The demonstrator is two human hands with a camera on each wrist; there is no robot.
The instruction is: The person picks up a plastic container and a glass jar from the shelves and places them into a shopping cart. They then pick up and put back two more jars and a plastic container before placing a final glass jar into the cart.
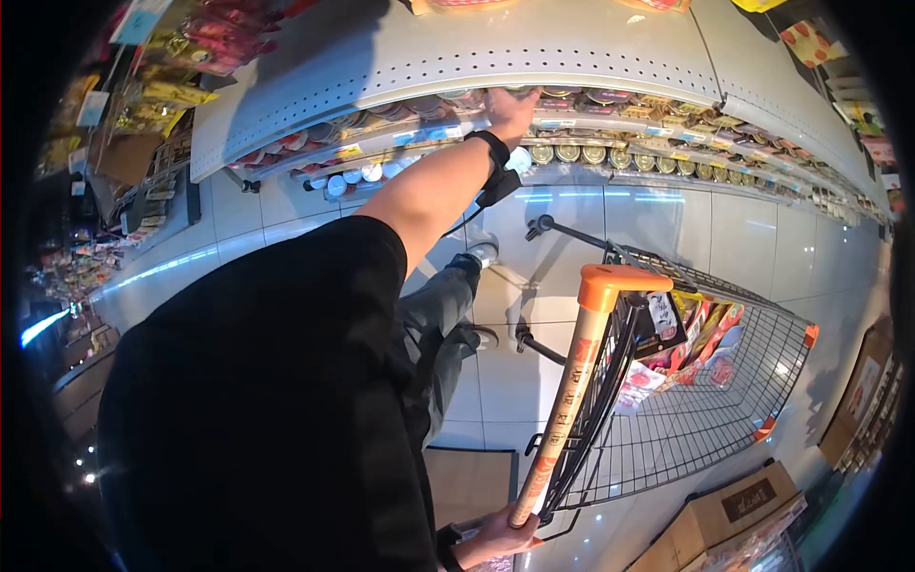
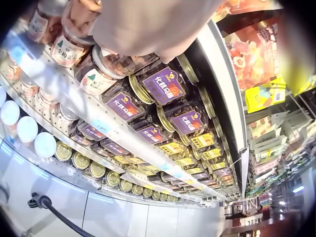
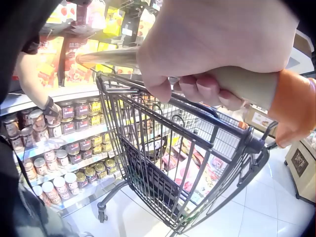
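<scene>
My left hand (image 1: pixel 512 112) reaches in among the jars on the upper jar shelf. In the left wrist view that hand (image 2: pixel 153 29) lies over a clear-lidded jar (image 2: pixel 126 64) of reddish-brown pieces with a white label. Its fingertips are hidden there, so I cannot tell if they grip the jar. Just beside it stand jars with purple labels (image 2: pixel 163 85) and gold lids. My right hand (image 3: pixel 217 39) grips the handle (image 1: pixel 562 410) of a wire shopping cart (image 1: pixel 667 467), fingers curled under the bar. Colourful packages (image 1: pixel 701 334) and a dark box lie inside the cart.
Lower shelves hold rows of white-lidded jars (image 2: pixel 27 128) and gold-lidded jars (image 2: pixel 97 169). Bagged snacks (image 3: pixel 81 54) stand above the jars. The shelf's perforated ledge (image 1: pixel 591 69) overhangs my left hand. A wooden display stand (image 1: pixel 715 520) is behind the cart on the tiled floor.
</scene>
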